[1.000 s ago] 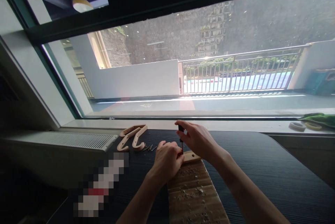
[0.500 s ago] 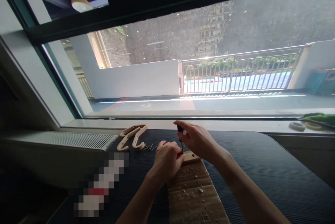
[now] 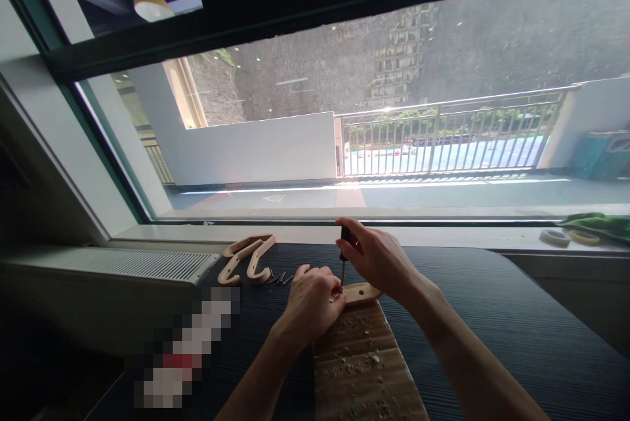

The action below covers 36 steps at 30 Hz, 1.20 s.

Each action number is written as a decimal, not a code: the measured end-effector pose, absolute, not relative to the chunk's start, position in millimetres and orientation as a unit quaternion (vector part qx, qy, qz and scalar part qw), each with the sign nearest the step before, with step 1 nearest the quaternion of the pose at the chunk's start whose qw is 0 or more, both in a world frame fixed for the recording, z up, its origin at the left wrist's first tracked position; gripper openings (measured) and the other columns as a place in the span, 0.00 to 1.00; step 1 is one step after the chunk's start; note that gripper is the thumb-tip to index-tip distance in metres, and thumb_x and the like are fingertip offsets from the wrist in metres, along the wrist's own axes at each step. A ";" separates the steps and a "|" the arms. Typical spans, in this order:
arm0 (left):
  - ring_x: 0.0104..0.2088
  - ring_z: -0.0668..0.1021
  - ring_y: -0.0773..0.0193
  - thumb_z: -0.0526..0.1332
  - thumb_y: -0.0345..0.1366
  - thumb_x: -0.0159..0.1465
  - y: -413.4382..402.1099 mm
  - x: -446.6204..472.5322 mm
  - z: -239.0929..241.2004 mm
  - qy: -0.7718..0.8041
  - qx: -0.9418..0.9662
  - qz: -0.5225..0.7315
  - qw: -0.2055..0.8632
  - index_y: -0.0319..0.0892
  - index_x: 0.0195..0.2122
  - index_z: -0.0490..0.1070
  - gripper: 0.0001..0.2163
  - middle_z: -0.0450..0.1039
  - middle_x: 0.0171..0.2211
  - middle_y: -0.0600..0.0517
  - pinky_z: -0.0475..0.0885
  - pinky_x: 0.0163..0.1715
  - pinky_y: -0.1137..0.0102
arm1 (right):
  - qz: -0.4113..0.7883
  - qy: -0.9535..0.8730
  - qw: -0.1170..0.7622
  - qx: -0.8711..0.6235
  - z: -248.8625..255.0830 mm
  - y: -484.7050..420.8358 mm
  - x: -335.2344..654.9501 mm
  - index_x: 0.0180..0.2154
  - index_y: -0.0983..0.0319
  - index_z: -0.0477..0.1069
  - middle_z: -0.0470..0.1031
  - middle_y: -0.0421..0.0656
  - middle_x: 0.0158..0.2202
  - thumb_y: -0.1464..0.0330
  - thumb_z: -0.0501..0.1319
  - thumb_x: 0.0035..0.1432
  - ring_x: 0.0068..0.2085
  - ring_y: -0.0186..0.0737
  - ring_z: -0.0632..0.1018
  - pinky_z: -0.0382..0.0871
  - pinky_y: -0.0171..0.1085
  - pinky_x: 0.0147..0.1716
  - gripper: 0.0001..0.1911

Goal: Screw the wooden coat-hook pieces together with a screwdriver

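The right hand [image 3: 377, 252], fingers closed, holds a screwdriver [image 3: 345, 236] nearly upright, perhaps for straight pressure; the left hand [image 3: 315, 300], fingers curled, grips a wooden piece [image 3: 369, 292] at the brown board [image 3: 361, 368]'s far end, seemingly steadying it.

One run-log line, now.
right hand: holding screwdriver, near upright | left hand: on wooden piece at far end of board | metal fasteners: on table beside wooden hooks

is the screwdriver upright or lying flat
Upright, or nearly so: the screwdriver stands with its black handle up in the right hand, shaft down toward the wooden piece.
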<state>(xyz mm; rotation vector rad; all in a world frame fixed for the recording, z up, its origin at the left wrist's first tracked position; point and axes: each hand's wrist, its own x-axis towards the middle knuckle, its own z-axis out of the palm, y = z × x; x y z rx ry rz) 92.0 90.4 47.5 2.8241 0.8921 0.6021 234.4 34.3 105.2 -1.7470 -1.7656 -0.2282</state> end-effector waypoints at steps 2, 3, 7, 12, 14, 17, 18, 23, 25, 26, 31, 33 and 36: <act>0.33 0.73 0.63 0.55 0.37 0.58 89.8 92.0 48.7 0.298 0.932 0.196 0.058 0.44 0.28 0.73 0.08 0.72 0.30 0.52 0.54 0.51 0.61 | -0.086 -0.676 0.308 -0.664 104.8 34.1 233.0 0.51 0.57 0.60 0.74 0.40 0.28 0.64 0.51 0.59 0.27 0.35 0.72 0.53 0.32 0.24 0.18; 0.33 0.72 0.63 0.55 0.36 0.58 89.7 91.9 49.2 0.298 0.932 0.196 0.057 0.44 0.27 0.73 0.08 0.72 0.29 0.52 0.55 0.50 0.61 | -0.087 -0.680 0.304 -0.662 104.2 34.3 232.3 0.51 0.57 0.60 0.74 0.41 0.29 0.64 0.51 0.59 0.27 0.35 0.72 0.53 0.32 0.24 0.18; 0.32 0.72 0.64 0.55 0.36 0.58 90.4 91.2 50.4 0.286 0.937 0.196 0.053 0.43 0.24 0.71 0.08 0.71 0.28 0.53 0.55 0.50 0.61 | -0.094 -0.690 0.291 -0.655 101.5 35.7 230.8 0.51 0.57 0.60 0.75 0.41 0.31 0.64 0.50 0.59 0.29 0.36 0.73 0.54 0.32 0.25 0.18; 0.31 0.72 0.65 0.54 0.35 0.58 90.7 91.1 49.8 0.282 0.938 0.197 0.048 0.43 0.24 0.71 0.09 0.71 0.28 0.53 0.55 0.50 0.60 | -0.093 -0.693 0.279 -0.659 100.9 35.9 231.2 0.52 0.57 0.60 0.76 0.42 0.33 0.63 0.50 0.60 0.30 0.37 0.74 0.55 0.32 0.25 0.18; 0.31 0.72 0.65 0.54 0.35 0.58 90.5 91.3 49.1 0.282 0.938 0.197 0.043 0.43 0.24 0.70 0.09 0.71 0.27 0.53 0.55 0.49 0.61 | -0.091 -0.694 0.278 -0.658 101.3 35.6 230.9 0.52 0.57 0.60 0.76 0.42 0.33 0.63 0.50 0.60 0.31 0.37 0.74 0.56 0.32 0.26 0.18; 0.31 0.71 0.64 0.54 0.36 0.59 90.7 91.4 48.1 0.284 0.938 0.193 0.036 0.42 0.23 0.70 0.09 0.71 0.27 0.53 0.56 0.49 0.61 | -0.084 -0.695 0.274 -0.659 102.5 34.9 229.6 0.52 0.58 0.61 0.76 0.43 0.34 0.64 0.50 0.60 0.31 0.38 0.74 0.56 0.33 0.26 0.18; 0.31 0.71 0.64 0.54 0.36 0.59 91.0 91.5 47.8 0.286 0.938 0.190 0.035 0.42 0.24 0.70 0.09 0.71 0.28 0.53 0.56 0.49 0.61 | -0.081 -0.696 0.273 -0.659 102.9 34.6 229.2 0.52 0.58 0.61 0.76 0.43 0.34 0.64 0.50 0.60 0.31 0.38 0.74 0.56 0.33 0.26 0.18; 0.33 0.72 0.63 0.55 0.37 0.59 94.0 91.8 46.6 0.285 0.940 0.179 0.043 0.44 0.27 0.71 0.08 0.71 0.29 0.53 0.55 0.50 0.61 | -0.056 -0.702 0.290 -0.648 103.6 33.7 230.2 0.52 0.56 0.61 0.75 0.42 0.35 0.65 0.52 0.57 0.31 0.37 0.74 0.57 0.33 0.27 0.20; 0.34 0.72 0.63 0.55 0.38 0.59 94.4 92.0 46.7 0.290 0.940 0.173 0.043 0.44 0.28 0.72 0.08 0.71 0.30 0.53 0.55 0.50 0.60 | -0.034 -0.704 0.309 -0.638 102.7 34.1 231.7 0.53 0.56 0.60 0.75 0.43 0.35 0.67 0.52 0.56 0.32 0.37 0.74 0.59 0.33 0.28 0.22; 0.34 0.72 0.63 0.56 0.38 0.59 94.2 92.2 46.8 0.294 0.940 0.170 0.042 0.44 0.28 0.72 0.08 0.71 0.30 0.53 0.55 0.51 0.60 | -0.023 -0.705 0.318 -0.633 102.0 34.5 232.4 0.54 0.56 0.60 0.75 0.43 0.35 0.67 0.52 0.56 0.32 0.37 0.74 0.60 0.33 0.28 0.22; 0.34 0.72 0.62 0.55 0.37 0.59 92.6 92.7 47.4 0.297 0.938 0.175 0.044 0.44 0.28 0.72 0.08 0.72 0.30 0.52 0.54 0.51 0.60 | -0.015 -0.699 0.330 -0.634 98.7 37.1 233.8 0.51 0.58 0.62 0.75 0.43 0.32 0.66 0.53 0.56 0.31 0.37 0.73 0.60 0.33 0.27 0.20; 0.33 0.72 0.63 0.55 0.37 0.59 92.3 92.7 47.6 0.293 0.938 0.178 0.046 0.44 0.27 0.72 0.08 0.72 0.30 0.53 0.54 0.51 0.59 | -0.026 -0.692 0.324 -0.645 98.4 37.5 233.1 0.49 0.59 0.63 0.75 0.42 0.31 0.64 0.53 0.56 0.30 0.37 0.73 0.59 0.33 0.26 0.18; 0.32 0.72 0.64 0.55 0.37 0.59 91.8 92.7 48.7 0.291 0.939 0.181 0.044 0.43 0.27 0.72 0.08 0.72 0.29 0.53 0.55 0.50 0.60 | -0.034 -0.689 0.316 -0.652 99.5 36.4 231.6 0.49 0.59 0.63 0.75 0.42 0.30 0.64 0.53 0.57 0.28 0.37 0.73 0.58 0.32 0.25 0.18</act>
